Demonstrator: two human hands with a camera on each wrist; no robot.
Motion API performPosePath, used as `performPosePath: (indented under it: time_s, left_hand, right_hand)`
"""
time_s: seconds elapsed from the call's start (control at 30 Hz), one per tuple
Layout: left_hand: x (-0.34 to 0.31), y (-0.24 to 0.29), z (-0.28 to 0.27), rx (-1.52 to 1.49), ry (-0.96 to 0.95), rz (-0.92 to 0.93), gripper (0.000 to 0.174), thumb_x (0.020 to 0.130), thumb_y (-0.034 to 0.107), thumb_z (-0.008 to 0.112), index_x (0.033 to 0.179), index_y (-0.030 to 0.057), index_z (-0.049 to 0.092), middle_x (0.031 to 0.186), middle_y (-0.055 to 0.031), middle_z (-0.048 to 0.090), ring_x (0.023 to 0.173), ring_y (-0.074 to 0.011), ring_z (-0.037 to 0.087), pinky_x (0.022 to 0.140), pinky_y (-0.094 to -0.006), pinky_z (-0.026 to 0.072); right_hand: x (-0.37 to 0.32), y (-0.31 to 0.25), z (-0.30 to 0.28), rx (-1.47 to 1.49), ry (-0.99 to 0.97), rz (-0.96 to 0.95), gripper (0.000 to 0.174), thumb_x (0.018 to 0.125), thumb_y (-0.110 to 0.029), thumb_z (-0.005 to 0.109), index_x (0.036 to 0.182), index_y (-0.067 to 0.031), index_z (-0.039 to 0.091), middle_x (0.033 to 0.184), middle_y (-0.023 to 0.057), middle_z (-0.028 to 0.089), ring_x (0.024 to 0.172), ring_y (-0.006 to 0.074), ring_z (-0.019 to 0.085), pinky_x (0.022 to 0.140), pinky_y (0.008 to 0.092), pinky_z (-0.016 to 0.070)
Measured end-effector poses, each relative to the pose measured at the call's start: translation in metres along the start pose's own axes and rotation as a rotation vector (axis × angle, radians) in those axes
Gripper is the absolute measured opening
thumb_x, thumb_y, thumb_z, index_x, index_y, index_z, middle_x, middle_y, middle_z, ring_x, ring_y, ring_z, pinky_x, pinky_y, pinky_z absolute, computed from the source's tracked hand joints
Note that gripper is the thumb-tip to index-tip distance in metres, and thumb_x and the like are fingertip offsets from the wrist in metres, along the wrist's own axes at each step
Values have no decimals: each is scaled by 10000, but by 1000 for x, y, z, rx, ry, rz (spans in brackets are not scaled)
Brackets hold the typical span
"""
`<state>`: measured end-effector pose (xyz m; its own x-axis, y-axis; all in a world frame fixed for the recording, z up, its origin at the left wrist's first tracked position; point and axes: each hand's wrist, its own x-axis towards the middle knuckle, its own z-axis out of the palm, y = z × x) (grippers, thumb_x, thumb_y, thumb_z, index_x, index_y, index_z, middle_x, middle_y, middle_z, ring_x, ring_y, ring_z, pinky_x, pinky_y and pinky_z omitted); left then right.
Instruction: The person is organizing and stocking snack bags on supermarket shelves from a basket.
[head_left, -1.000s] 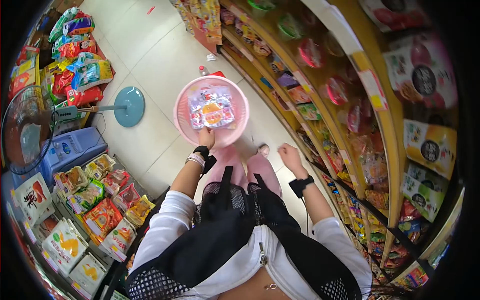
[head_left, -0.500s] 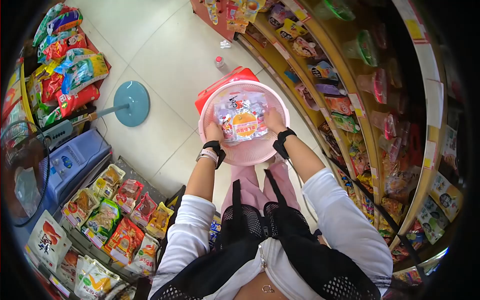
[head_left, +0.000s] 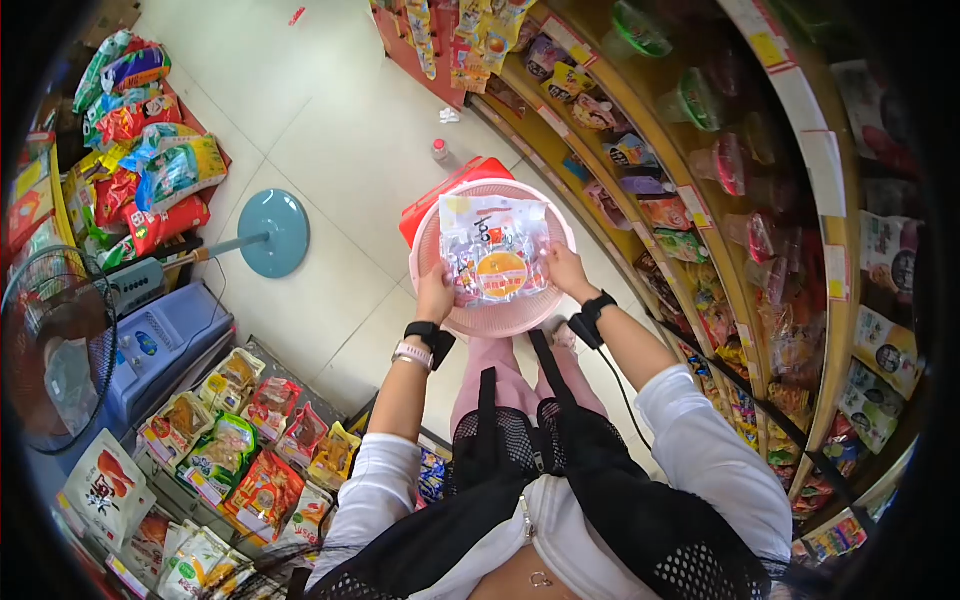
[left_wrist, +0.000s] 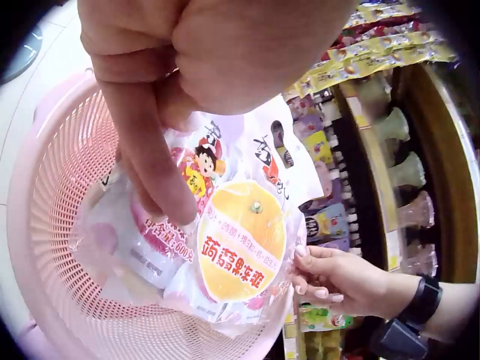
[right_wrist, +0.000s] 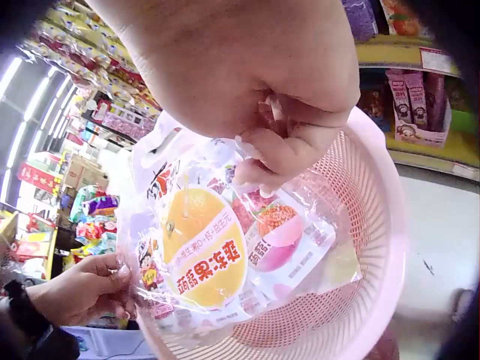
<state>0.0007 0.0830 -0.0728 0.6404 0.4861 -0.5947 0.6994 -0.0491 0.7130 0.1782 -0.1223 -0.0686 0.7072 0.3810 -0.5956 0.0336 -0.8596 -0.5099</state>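
A shiny white jelly bag [head_left: 500, 252] with a large orange printed on it is held up over the pink plastic basket [head_left: 490, 322]. My left hand [head_left: 434, 296] pinches its left edge between thumb and fingers. At the opposite edge, my right hand [head_left: 567, 270] grips the plastic, with curled fingers in the right wrist view. The bag's top has a cut-out handle hole [left_wrist: 282, 142]. Behind it, inside the basket, lies another clear-and-white bag [right_wrist: 296, 247] with pink fruit prints.
Under the basket's far side sits a red box-like thing [head_left: 425, 208], with a small red-capped bottle [head_left: 440, 150] beyond it. Snack shelves [head_left: 690, 200] curve along the right. Packaged foods [head_left: 265, 490], a blue bin [head_left: 170, 340] and a fan's round base [head_left: 274, 234] stand left.
My right hand came from beside the shelf to the bag's right edge. Both hands then raised the bag, standing it more upright over the basket.
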Motion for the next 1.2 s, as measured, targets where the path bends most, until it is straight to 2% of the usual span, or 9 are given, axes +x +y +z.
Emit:
performPosePath:
  time_s: [0.03,0.17,0.33,0.4,0.6,0.8,0.87,1.13,1.2]
  left_hand:
    - [-14,16,-8,-94,-26,8,177,808,-91,407,935,-42,520,777,-146,591,583,-269,642,431,-354,555]
    - [-53,40,-29,-74,-63,121,168,871,-34,409,991,-2,522,740,-135,592,558,-261,638,452,-352,555]
    - [-94,57,-33,134,1,348,234,832,-37,388,994,-25,557,651,-164,607,540,-242,639,481,-356,520]
    - [-99,40,-20,-74,-81,169,209,852,-16,406,997,-23,556,662,-156,613,531,-231,637,475,-340,518]
    - [-138,87,23,-36,-290,157,184,893,20,414,1017,-45,533,643,-126,599,510,-191,620,477,-311,519]
    - [-196,173,130,93,-502,436,187,877,3,417,1001,-16,556,612,-121,594,493,-199,618,474,-316,515]
    - [-235,226,172,336,-525,784,207,858,-9,416,1003,11,563,602,-128,592,479,-212,614,472,-324,506]
    - [-272,330,383,209,-860,810,122,889,15,395,930,-26,502,653,-61,542,556,-171,624,482,-290,512]
    - [-270,359,423,123,-807,924,215,874,9,394,1025,-32,542,655,-160,590,544,-225,645,484,-323,495]
  right_hand:
    - [-12,-3,-6,104,22,-39,187,880,-189,455,898,-30,551,685,166,615,594,307,616,564,402,484]
    - [-59,-21,-40,266,-48,-8,137,885,-161,477,868,-36,530,588,65,568,437,130,526,405,275,418]
    - [-114,-18,-59,330,-71,-63,137,889,-158,468,891,-40,538,582,82,574,476,168,558,457,323,442]
    - [-132,-3,-70,273,-38,-158,142,881,-182,484,894,-53,540,609,122,585,512,225,583,496,362,459]
    - [-222,52,-114,274,180,-158,170,882,-218,489,929,-66,547,675,168,602,577,308,605,564,400,478]
    - [-322,167,-165,414,351,-29,182,904,-163,457,1013,-60,560,672,154,601,554,244,609,522,356,486]
    - [-355,204,-189,610,475,107,190,912,-149,460,1035,-45,561,648,109,592,541,169,596,471,308,477]
    - [-411,356,-318,543,1030,46,125,929,-98,443,879,-17,524,621,54,570,525,140,607,440,253,446]
    - [-416,374,-356,587,1055,8,111,923,-95,455,895,-22,534,649,58,594,591,154,643,444,274,447]
